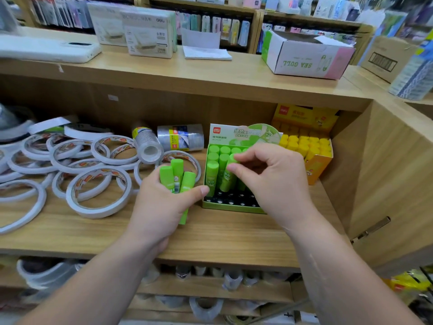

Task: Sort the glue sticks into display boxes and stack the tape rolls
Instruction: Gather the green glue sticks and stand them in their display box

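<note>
Tape rolls (98,184) are seen lying loose at the left. Three green glue sticks (177,174) are gripped upright in the left hand (159,207), just left of the green display box (232,208). A single stick (226,182), tilted, is pinched by the right hand (276,184) over the empty near slots (234,199).

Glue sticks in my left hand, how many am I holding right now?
3, all gripped in the left hand: the left stick, the taller middle stick, and the right stick nearest the green box. The palm could hide more.
</note>
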`<state>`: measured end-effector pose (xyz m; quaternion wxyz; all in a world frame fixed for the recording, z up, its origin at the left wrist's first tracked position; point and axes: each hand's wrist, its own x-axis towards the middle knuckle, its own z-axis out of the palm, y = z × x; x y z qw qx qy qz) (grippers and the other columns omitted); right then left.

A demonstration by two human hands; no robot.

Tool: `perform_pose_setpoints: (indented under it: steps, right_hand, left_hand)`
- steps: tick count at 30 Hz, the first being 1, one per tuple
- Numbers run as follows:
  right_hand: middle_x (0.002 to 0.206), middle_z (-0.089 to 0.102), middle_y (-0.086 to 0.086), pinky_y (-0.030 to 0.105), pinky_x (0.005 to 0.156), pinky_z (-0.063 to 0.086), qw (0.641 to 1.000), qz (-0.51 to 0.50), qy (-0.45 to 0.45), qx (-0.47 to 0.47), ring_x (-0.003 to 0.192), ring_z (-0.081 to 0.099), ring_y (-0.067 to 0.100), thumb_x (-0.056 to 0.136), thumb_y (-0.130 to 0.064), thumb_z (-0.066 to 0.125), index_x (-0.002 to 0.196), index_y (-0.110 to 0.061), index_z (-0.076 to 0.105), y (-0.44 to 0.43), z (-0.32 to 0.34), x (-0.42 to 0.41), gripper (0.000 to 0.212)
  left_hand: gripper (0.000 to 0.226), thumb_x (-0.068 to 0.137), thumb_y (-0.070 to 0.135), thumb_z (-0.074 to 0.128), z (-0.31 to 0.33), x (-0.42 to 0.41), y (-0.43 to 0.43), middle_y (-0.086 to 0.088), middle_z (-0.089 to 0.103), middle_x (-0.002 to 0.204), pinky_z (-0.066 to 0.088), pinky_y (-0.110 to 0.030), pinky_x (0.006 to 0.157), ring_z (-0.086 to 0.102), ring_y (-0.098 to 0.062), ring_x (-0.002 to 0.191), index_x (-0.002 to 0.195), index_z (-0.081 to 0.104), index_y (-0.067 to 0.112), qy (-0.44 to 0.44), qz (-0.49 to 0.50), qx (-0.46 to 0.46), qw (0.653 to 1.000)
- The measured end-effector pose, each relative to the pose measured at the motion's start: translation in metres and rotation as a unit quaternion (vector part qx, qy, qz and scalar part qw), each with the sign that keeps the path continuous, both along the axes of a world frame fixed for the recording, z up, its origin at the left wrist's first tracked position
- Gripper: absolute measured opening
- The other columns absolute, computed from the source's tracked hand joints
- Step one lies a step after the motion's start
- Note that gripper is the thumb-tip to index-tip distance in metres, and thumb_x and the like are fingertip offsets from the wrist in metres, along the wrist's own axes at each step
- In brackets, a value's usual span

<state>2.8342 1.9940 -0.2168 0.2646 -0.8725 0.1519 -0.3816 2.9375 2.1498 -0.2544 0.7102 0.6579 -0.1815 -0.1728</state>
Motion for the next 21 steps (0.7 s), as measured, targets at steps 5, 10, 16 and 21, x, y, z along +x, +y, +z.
perform_pose_setpoints:
  steps: [5, 10, 16, 21]
  right_hand:
    - [0.082, 0.071, -0.007, 0.022, 0.074, 0.054, 0.998, 0.01, 0.005, -0.055, 0.08, 0.064, 0.004, 0.075, -0.019, 0.087, 0.08, -0.017, 0.079, -0.002, -0.002, 0.001, 0.01]
    - [0.086, 0.07, -0.005, 0.021, 0.074, 0.054, 0.997, 0.016, 0.013, -0.08, 0.082, 0.063, 0.006, 0.08, -0.016, 0.083, 0.084, -0.013, 0.08, -0.001, -0.004, 0.001, 0.006]
    - [0.091, 0.072, -0.006, 0.031, 0.076, 0.057, 0.99, 0.04, 0.033, -0.131, 0.085, 0.066, 0.007, 0.083, -0.015, 0.079, 0.085, -0.013, 0.079, 0.003, -0.004, 0.004, 0.003]
    - [0.094, 0.071, -0.006, 0.032, 0.074, 0.058, 0.988, 0.042, 0.044, -0.143, 0.086, 0.066, 0.008, 0.086, -0.016, 0.077, 0.088, -0.013, 0.079, 0.008, -0.006, 0.004, 0.004]
  left_hand:
    - [0.033, 0.07, 0.005, 0.086, -0.001, 0.002, 0.003, 0.003, 0.068, 0.066, 0.044, -0.022, 0.043, 0.059, -0.01, 0.052, 0.089, 0.063, 0.019, 0.032, -0.006, -0.003, 0.999]
    - [0.017, 0.083, 0.028, 0.077, 0.0, 0.006, 0.006, -0.002, 0.067, 0.069, 0.043, -0.028, 0.043, 0.058, -0.018, 0.055, 0.093, 0.065, 0.02, 0.067, 0.002, 0.004, 0.998]
    - [0.019, 0.086, 0.036, 0.07, 0.003, 0.008, 0.01, -0.003, 0.068, 0.07, 0.043, -0.027, 0.042, 0.058, -0.016, 0.055, 0.095, 0.064, 0.021, 0.095, -0.018, -0.012, 0.995]
    - [0.019, 0.091, 0.035, 0.066, 0.004, 0.009, 0.011, -0.006, 0.069, 0.076, 0.044, -0.028, 0.044, 0.059, -0.016, 0.058, 0.099, 0.063, 0.018, 0.117, -0.033, -0.019, 0.992]
